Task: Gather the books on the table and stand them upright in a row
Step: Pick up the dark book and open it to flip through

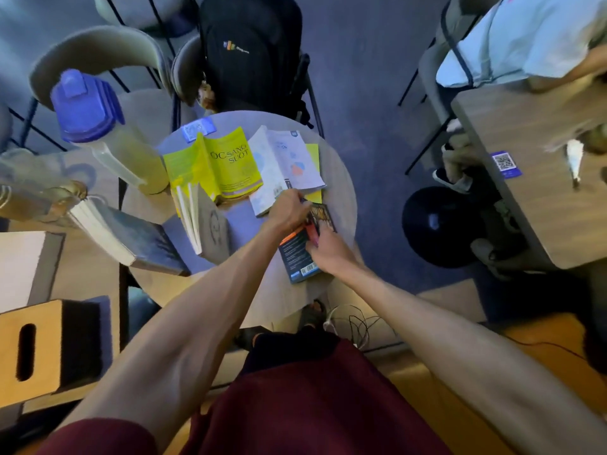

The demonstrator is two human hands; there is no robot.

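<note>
A round wooden table (262, 297) holds several books. A yellow book (226, 165) lies open face down at the back. To its right a white book (285, 162) lies open face down over a yellow-green cover (313, 152). A grey book (210, 224) stands on edge in the middle. A thick blue book (138, 238) leans at the left. Both hands are on a dark book (297, 261) with an orange and red cover at the right edge of the table: my left hand (289, 211) holds its far end, my right hand (328, 247) grips its right side.
A clear bottle (108, 136) with a blue cap stands at the table's left. A black backpack (253, 50) sits on a chair behind. Another table (532, 192) with a seated person is at the right. A wooden box (33, 353) stands at the lower left. Cables (354, 323) lie on the floor.
</note>
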